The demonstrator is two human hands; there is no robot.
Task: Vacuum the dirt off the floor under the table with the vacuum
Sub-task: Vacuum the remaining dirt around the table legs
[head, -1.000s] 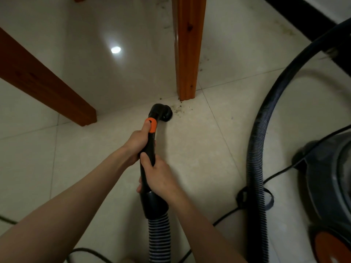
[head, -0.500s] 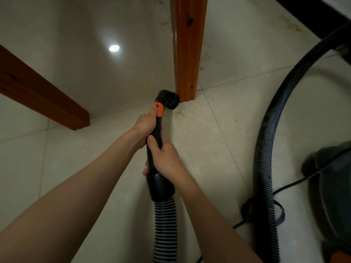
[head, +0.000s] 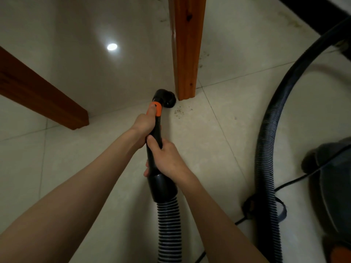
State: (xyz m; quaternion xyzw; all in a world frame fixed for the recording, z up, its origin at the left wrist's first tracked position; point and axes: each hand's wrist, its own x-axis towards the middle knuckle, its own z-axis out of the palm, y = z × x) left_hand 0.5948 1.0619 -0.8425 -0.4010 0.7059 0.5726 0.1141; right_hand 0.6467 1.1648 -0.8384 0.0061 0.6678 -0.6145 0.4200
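Down on the pale glossy tiled floor, the black vacuum wand with its orange button points toward twelve o'clock, its angled round nozzle lying just beside the foot of the upright orange-brown wooden table leg. Whether the nozzle mouth touches the tile cannot be told, since its underside is turned away. A small scatter of dark dirt specks lies on the floor at about three o'clock from the nozzle, close to the leg's base; fainter smudges show further up the floor at one o'clock.

The left hand is wrapped around the upper part of the wand, its thumb lying on the orange button; its fingers are hidden behind the tube. The right hand grips the wand lower down, just behind the left, fingers curled under it so only their tips show on the left side. Both bare forearms run in from the bottom edge.

From the wand's thick black collar a ribbed black hose drops toward six o'clock and is cut off by the frame. A second stretch of ribbed hose arcs along the right side, from five o'clock up to two o'clock. At four o'clock sits the dark grey vacuum body, blurred and cropped, with a thin black power cord trailing from it across the floor. A second slanting brown wooden table leg crosses at nine o'clock, its upper end out of view.
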